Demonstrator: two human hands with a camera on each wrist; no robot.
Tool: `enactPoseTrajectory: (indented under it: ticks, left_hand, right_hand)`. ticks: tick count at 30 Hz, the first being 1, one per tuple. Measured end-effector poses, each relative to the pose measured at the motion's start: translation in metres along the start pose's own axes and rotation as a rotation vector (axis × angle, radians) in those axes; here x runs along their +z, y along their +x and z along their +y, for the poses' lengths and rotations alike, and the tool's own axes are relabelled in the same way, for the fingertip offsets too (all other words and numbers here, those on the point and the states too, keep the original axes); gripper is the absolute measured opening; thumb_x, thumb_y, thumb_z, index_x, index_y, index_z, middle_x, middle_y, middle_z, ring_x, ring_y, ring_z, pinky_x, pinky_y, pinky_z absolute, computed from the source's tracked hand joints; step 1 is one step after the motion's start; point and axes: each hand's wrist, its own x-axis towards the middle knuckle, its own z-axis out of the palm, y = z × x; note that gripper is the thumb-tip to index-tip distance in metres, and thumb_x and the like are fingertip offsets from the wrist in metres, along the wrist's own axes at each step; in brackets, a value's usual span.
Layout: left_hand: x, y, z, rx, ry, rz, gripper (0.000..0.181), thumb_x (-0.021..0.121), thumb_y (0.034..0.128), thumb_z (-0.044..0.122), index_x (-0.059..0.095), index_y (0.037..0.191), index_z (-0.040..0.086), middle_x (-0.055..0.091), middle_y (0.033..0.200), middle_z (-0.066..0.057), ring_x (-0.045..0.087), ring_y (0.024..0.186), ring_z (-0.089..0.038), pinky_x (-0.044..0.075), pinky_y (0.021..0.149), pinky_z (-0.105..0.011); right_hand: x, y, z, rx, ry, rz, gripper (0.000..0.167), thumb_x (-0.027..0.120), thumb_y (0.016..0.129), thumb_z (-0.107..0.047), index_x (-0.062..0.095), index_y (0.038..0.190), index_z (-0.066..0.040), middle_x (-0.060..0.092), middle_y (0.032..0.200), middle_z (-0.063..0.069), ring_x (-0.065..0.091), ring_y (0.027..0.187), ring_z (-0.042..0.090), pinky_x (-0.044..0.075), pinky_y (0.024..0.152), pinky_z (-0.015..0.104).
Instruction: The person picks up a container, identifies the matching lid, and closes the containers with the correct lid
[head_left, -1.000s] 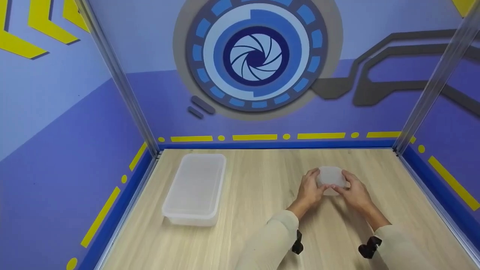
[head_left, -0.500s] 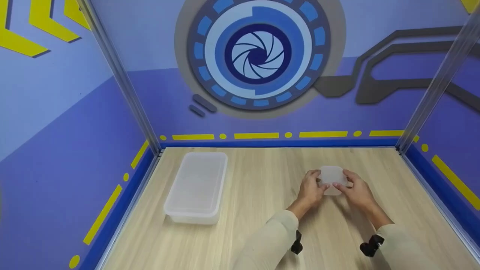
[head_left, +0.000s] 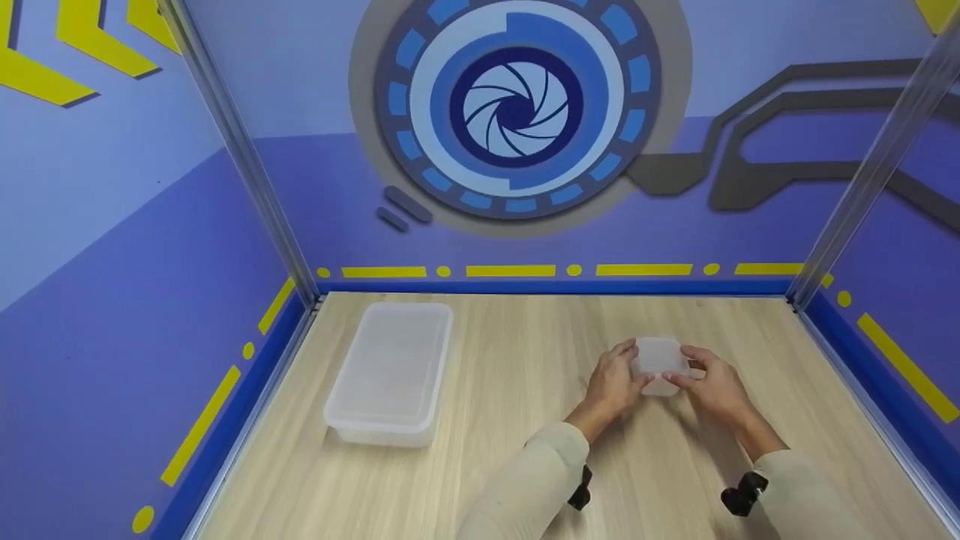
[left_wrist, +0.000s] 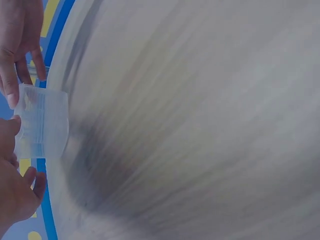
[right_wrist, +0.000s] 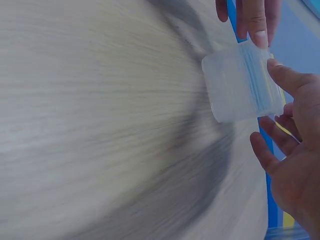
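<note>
A small translucent plastic food container (head_left: 660,364) with rounded corners is between both hands over the right part of the table. My left hand (head_left: 613,382) grips its left side, the thumb along the near edge and fingertips at the far left corner. On the opposite side my right hand (head_left: 716,386) pinches it in the same way, thumb near and index finger at the far right corner. In the right wrist view, the container (right_wrist: 235,85) shows its ribbed rim close to the thumbs. Whether it touches the table is hard to tell.
A large translucent lidded plastic box (head_left: 390,367) stands on the left of the wooden table (head_left: 517,390). Blue and purple printed panels (head_left: 517,255) rise behind and at both sides. Metal posts (head_left: 247,157) mark the back corners.
Both hands have brought the small container slightly nearer to me, still holding its two sides. The right fingers have shifted a little on it. The large box stays put; the head view has moved slightly.
</note>
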Motion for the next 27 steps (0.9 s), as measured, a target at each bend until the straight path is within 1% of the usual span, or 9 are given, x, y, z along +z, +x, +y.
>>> enactPoseTrajectory:
  ticks: [3,9,11,15,18,21,27]
  left_hand:
    - [-0.002,-0.002,-0.001,0.019,0.018,-0.004,0.055,0.078,0.0988,0.033,0.064,0.146,0.009,0.052,0.158,0.007,0.049,0.144,-0.011,0.04,0.115,-0.024]
    - [-0.005,-0.008,-0.002,0.051,0.06,0.008,0.053,0.079,0.0977,0.033,0.066,0.142,0.008,0.056,0.153,0.006,0.052,0.141,-0.01,0.043,0.113,-0.023]
    - [-0.006,-0.01,-0.003,0.05,0.069,0.008,0.053,0.079,0.098,0.034,0.066,0.143,0.009,0.056,0.153,0.006,0.053,0.14,-0.01,0.043,0.112,-0.023]
    - [-0.007,-0.016,-0.006,0.055,0.091,0.021,0.053,0.078,0.0982,0.036,0.066,0.143,0.01,0.056,0.153,0.006,0.053,0.14,-0.01,0.043,0.113,-0.024]
    - [-0.009,-0.022,-0.008,0.065,0.097,0.029,0.053,0.078,0.0985,0.035,0.066,0.143,0.008,0.057,0.153,0.004,0.053,0.14,-0.011,0.042,0.114,-0.025]
    - [-0.01,-0.026,-0.009,0.081,0.09,0.047,0.053,0.079,0.0979,0.034,0.066,0.141,0.007,0.058,0.152,0.003,0.055,0.139,-0.012,0.044,0.114,-0.026]
    - [-0.011,-0.034,-0.01,0.08,0.085,0.034,0.054,0.079,0.0978,0.036,0.066,0.142,0.008,0.058,0.152,0.006,0.054,0.139,-0.01,0.044,0.113,-0.024]
  right_hand:
    - [-0.001,-0.001,-0.001,0.001,-0.017,0.002,0.08,0.076,0.101,-0.033,0.038,0.158,0.009,0.044,0.155,0.036,0.047,0.139,0.055,0.05,0.104,0.062]
    - [0.0,-0.003,-0.002,0.005,-0.056,-0.003,0.082,0.078,0.098,-0.037,0.042,0.156,0.01,0.049,0.152,0.035,0.052,0.136,0.053,0.051,0.104,0.062]
    - [0.0,-0.004,-0.002,-0.006,-0.074,0.004,0.081,0.079,0.098,-0.038,0.045,0.154,0.01,0.05,0.152,0.034,0.054,0.134,0.052,0.052,0.103,0.061]
    - [0.002,-0.005,-0.002,-0.088,-0.12,0.039,0.078,0.081,0.095,-0.037,0.052,0.148,0.012,0.056,0.146,0.033,0.061,0.126,0.051,0.055,0.097,0.061]
    - [0.004,-0.007,-0.003,-0.134,-0.138,0.059,0.076,0.083,0.094,-0.037,0.055,0.145,0.013,0.059,0.142,0.034,0.063,0.122,0.051,0.056,0.095,0.062]
    - [0.007,-0.01,-0.005,-0.138,-0.13,0.063,0.077,0.083,0.094,-0.039,0.055,0.145,0.012,0.059,0.143,0.034,0.063,0.122,0.051,0.056,0.094,0.061]
    - [0.01,-0.019,-0.005,-0.126,-0.128,0.075,0.077,0.084,0.093,-0.04,0.057,0.145,0.011,0.06,0.143,0.032,0.064,0.12,0.05,0.057,0.092,0.059]
